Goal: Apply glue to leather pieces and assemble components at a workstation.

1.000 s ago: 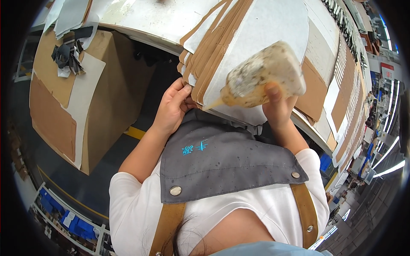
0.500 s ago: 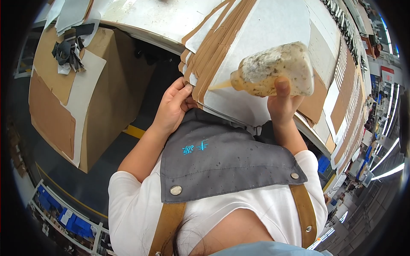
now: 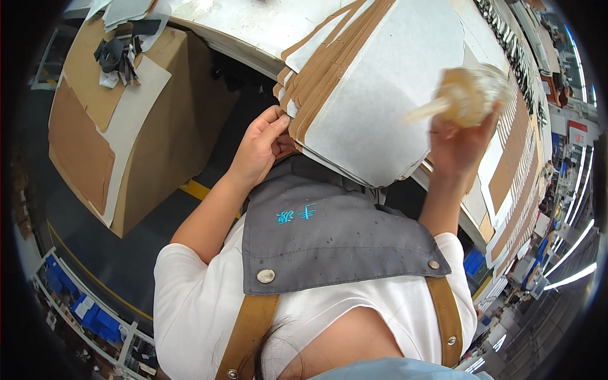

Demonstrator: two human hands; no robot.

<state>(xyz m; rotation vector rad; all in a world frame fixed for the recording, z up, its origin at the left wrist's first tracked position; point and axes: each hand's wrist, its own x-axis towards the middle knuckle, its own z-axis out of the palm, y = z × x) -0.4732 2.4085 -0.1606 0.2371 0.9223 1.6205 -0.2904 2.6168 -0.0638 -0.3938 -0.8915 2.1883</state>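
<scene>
1. The right hand (image 3: 457,142) is closing its grip around one tan, motion-blurred block-like tool (image 3: 472,95), raised above the stack's right side.
2. The left hand (image 3: 261,147) is pinching the near left corner of the stack of sheets (image 3: 380,95), fingers curled on its edge.
3. The stack is lying on the white bench (image 3: 253,28), overhanging its edge; several brown layers are showing beneath one white top sheet.
4. One cardboard box (image 3: 120,126) is standing to the left, holding dark scraps.
</scene>
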